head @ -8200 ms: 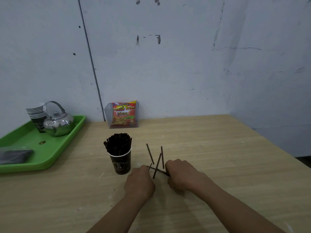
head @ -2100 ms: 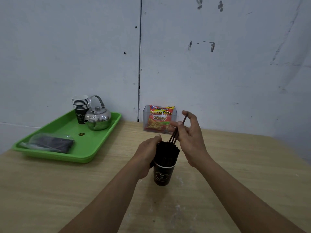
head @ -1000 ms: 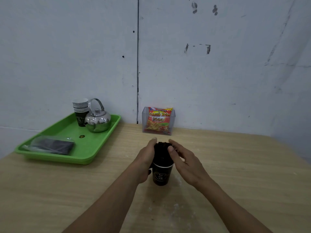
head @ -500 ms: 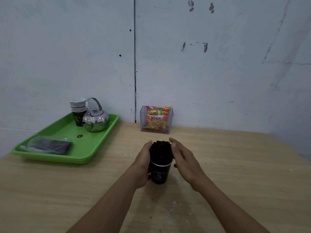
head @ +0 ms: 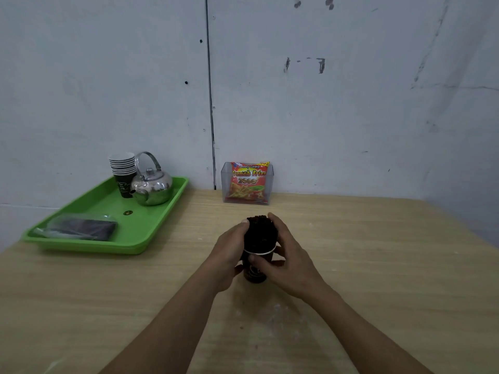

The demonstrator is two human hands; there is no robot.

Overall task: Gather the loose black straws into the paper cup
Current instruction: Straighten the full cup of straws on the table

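Right hand (head: 290, 263) has wrapped round the paper cup (head: 253, 275); left hand (head: 229, 252) grips the black straws (head: 260, 233) standing inside.

Light was dim, cool and even, with no hard shadows. A faint soft shadow lay on the table (head: 378, 265) just below the centre of the frame. The right edge of the wall (head: 351, 117) was darker. The kettle (head: 152, 186) at middle left carried small bright glints. The straws (head: 260, 233) read as one black mass without detail. The picture was slightly soft and grainy, stretched toward the bottom edge.
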